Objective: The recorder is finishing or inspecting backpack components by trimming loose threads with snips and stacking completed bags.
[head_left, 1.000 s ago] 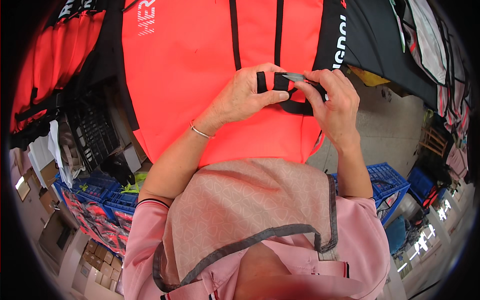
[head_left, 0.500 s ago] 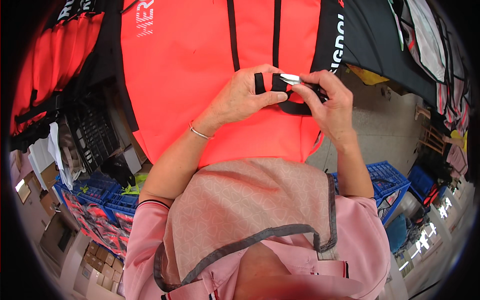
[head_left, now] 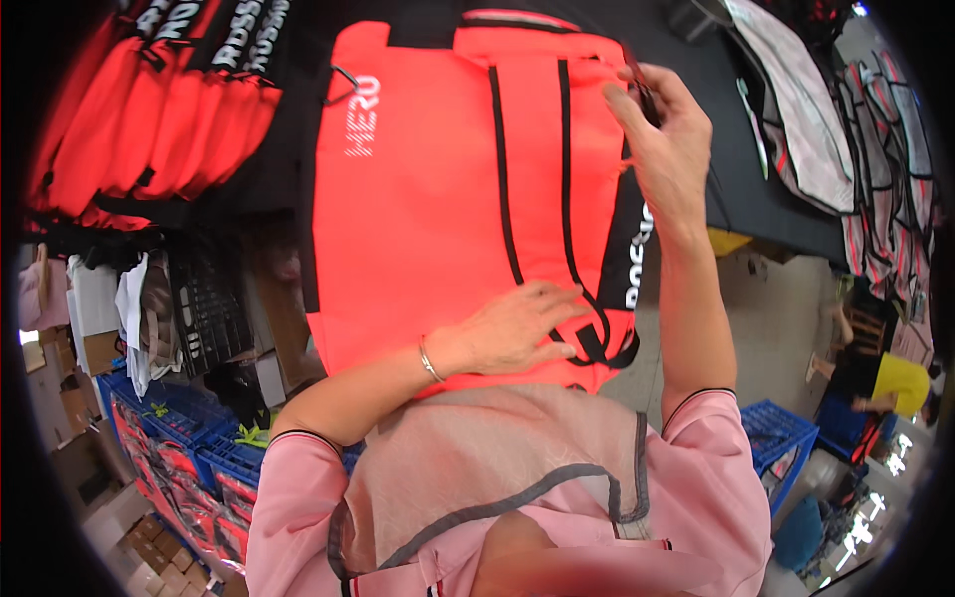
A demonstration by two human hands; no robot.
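One left hand lies loose on one bag; one right hand grasps one dark tool

The backpack lay under the left grip, bags farther left, fabric panels right of the right grip.

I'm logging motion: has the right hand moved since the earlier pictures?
Yes, forward: against the black table, the right hand went from short of the near edge to beyond it.

The bag is of smooth, matt cloth.
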